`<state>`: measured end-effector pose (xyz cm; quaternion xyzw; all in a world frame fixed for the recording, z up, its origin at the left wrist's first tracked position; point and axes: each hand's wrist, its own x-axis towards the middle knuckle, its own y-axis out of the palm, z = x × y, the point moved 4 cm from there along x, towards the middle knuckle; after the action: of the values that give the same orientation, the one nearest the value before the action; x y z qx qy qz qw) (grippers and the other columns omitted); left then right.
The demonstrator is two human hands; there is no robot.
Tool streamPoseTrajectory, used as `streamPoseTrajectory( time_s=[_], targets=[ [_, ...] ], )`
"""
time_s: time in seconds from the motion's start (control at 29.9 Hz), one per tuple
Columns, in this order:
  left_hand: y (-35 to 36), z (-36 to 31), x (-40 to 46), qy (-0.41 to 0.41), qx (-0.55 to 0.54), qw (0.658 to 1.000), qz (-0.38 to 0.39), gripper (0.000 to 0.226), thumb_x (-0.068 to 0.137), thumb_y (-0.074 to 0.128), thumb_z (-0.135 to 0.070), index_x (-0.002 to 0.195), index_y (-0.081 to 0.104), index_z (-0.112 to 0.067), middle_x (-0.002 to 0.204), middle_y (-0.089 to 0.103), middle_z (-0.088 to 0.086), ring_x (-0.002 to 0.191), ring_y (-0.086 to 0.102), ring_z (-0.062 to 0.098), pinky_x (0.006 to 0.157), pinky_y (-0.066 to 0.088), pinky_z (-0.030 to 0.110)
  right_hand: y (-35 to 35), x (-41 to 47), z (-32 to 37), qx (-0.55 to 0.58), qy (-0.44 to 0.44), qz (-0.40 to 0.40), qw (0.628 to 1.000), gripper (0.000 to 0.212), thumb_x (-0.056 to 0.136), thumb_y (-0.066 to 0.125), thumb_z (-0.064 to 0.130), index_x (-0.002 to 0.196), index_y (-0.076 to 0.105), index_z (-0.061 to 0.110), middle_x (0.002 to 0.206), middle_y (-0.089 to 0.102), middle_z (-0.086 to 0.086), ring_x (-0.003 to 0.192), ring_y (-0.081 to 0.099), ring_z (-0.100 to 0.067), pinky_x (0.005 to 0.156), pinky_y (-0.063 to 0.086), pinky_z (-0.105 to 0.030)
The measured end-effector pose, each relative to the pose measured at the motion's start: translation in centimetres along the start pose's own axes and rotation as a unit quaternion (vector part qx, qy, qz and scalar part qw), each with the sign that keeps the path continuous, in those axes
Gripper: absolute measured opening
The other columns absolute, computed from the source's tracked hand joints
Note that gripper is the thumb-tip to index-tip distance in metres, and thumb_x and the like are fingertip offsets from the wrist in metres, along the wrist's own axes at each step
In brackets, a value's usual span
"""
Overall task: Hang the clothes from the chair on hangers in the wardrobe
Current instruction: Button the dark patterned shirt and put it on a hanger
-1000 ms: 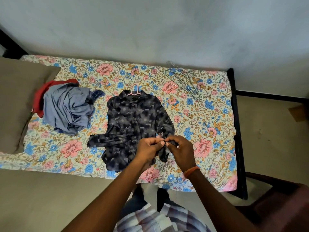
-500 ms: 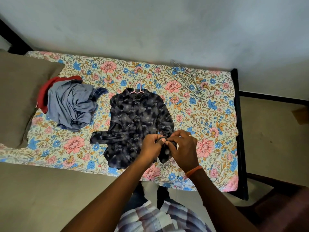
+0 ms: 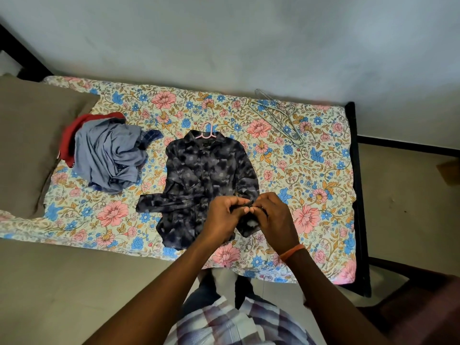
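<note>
Left hand [image 3: 225, 217] and right hand [image 3: 272, 215]: both curled, fingertips meeting, pinching the cuff end of the dark patterned shirt [image 3: 206, 175] at its 4 o'clock corner. Shirt: laid flat mid-bed on the floral sheet [image 3: 311, 175], long axis 12 to 6, collar toward 12 at the wall, hem toward the near edge; one sleeve crosses the body toward 9. Pink hanger [image 3: 207, 130]: inside the collar, hook pointing 12. Against the earlier frames: shirt and hanger unmoved on the sheet, the hands still joined at the same cuff, fingers drawn slightly tighter together. Crumpled clothes pile [image 3: 104, 155], grey-blue over red: at 9 o'clock of the shirt, well apart. Wire hangers [image 3: 278, 115]: at 1 o'clock, near the wall. Brown pillow [image 3: 27, 140]: far 9 o'clock, touching the pile.
</note>
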<state>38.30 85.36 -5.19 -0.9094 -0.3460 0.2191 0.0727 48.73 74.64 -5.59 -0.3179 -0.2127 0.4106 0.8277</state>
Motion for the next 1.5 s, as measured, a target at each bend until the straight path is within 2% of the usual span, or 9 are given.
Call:
streamPoseTrajectory(
  time_s=[0.1,0.23,0.53,0.67,0.87,1.07,1.17,1.3,1.5],
  targets=[
    [-0.3,-0.1,0.0,0.035,0.027,0.999,0.010,0.021,0.084,0.074,-0.006,0.105,0.076,-0.008,0.096,0.075,0.000,0.089,0.070,0.004,0.079,0.055,0.016,-0.2,0.0,0.0,0.032,0.003,0.031,0.999,0.004,0.094,0.063,0.010,0.091,0.064,0.009,0.095,0.056,0.001,0.073,0.052,-0.008,0.063,0.051,-0.035],
    [-0.5,-0.5,0.6,0.049,0.037,0.997,0.047,0.015,0.086,0.072,-0.004,0.100,0.077,-0.008,0.090,0.075,-0.001,0.083,0.071,0.008,0.077,0.058,0.022,-1.0,0.0,-0.3,0.089,0.030,0.017,0.995,0.041,0.092,0.066,0.007,0.132,0.061,0.013,0.122,0.064,0.002,0.092,0.059,0.002,0.082,0.051,-0.015],
    [-0.5,-0.7,-0.5,0.090,0.049,0.994,-0.026,0.015,0.087,0.071,-0.005,0.098,0.079,-0.013,0.087,0.073,-0.010,0.077,0.068,-0.007,0.069,0.051,0.008,-0.6,0.9,-0.2,0.063,-0.006,0.038,0.997,0.017,0.091,0.065,0.019,0.100,0.077,0.010,0.088,0.073,-0.005,0.078,0.062,-0.008,0.073,0.047,-0.009],
    [-0.6,-0.6,-0.8,0.115,0.050,0.990,-0.058,0.014,0.087,0.071,-0.005,0.097,0.079,-0.011,0.088,0.075,-0.007,0.079,0.069,-0.005,0.071,0.053,0.011,-0.6,1.4,-0.1,0.065,-0.006,0.045,0.997,0.016,0.089,0.066,0.020,0.089,0.077,0.008,0.081,0.072,-0.006,0.072,0.064,-0.015,0.067,0.052,-0.025],
    [-0.5,-0.5,0.4,0.117,0.090,0.989,-0.030,0.015,0.090,0.068,-0.007,0.101,0.077,-0.011,0.092,0.076,0.001,0.081,0.070,0.001,0.073,0.056,0.015,-0.1,1.4,-0.3,0.027,0.011,0.031,0.999,0.011,0.094,0.067,0.015,0.084,0.070,0.010,0.077,0.059,0.003,0.068,0.054,-0.014,0.060,0.043,-0.023],
    [0.0,-0.6,0.3,0.193,0.160,0.964,-0.087,0.014,0.097,0.058,-0.011,0.098,0.071,-0.013,0.090,0.069,0.002,0.079,0.063,0.009,0.070,0.053,0.021,1.0,1.5,0.7,-0.022,0.033,-0.008,0.999,0.028,0.102,0.043,0.032,0.096,0.062,0.013,0.088,0.062,-0.004,0.073,0.057,-0.022,0.060,0.049,-0.040],
    [0.4,-0.3,0.3,0.190,0.165,0.963,-0.093,0.015,0.098,0.054,-0.010,0.097,0.069,-0.014,0.090,0.066,0.000,0.079,0.060,0.009,0.070,0.052,0.028,1.4,1.5,1.2,-0.063,0.030,-0.008,0.998,0.018,0.098,0.057,0.012,0.116,0.059,0.016,0.098,0.066,-0.006,0.069,0.063,-0.027,0.055,0.051,-0.037],
    [0.4,-0.3,0.7,0.147,0.124,0.976,-0.102,0.013,0.095,0.057,-0.008,0.094,0.069,-0.014,0.090,0.067,-0.006,0.083,0.061,0.004,0.071,0.050,0.019,1.5,1.8,0.6,-0.161,0.004,0.014,0.987,0.016,0.087,0.072,0.014,0.087,0.056,0.013,0.073,0.059,-0.005,0.049,0.052,-0.028,0.048,0.041,-0.033],
    [-1.0,0.5,3.1,0.107,0.091,0.987,-0.076,0.012,0.093,0.057,-0.004,0.095,0.067,-0.010,0.089,0.067,-0.001,0.081,0.062,0.004,0.069,0.047,0.014,2.5,4.5,-1.1,0.077,0.036,0.039,0.996,0.013,0.096,0.059,0.013,0.098,0.072,0.010,0.087,0.068,0.002,0.074,0.061,-0.009,0.065,0.049,-0.018]
  ],
)
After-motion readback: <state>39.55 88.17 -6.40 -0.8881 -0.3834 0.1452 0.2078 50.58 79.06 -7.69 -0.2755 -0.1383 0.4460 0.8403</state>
